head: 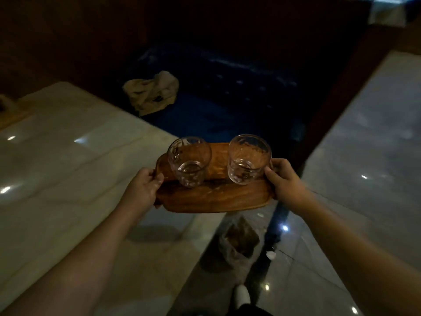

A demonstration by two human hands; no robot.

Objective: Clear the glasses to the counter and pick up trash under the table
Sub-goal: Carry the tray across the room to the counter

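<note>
Two glass tumblers (218,160) are carried on a wooden tray (214,197), clamped by left hand (142,188) and right hand (286,181); crumpled wrapper (239,242) below the tray remains uncollected.

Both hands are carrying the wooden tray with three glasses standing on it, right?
Not quite: the head view shows two glasses, not three, standing on the wooden tray. The left hand and right hand do carry it.
</note>
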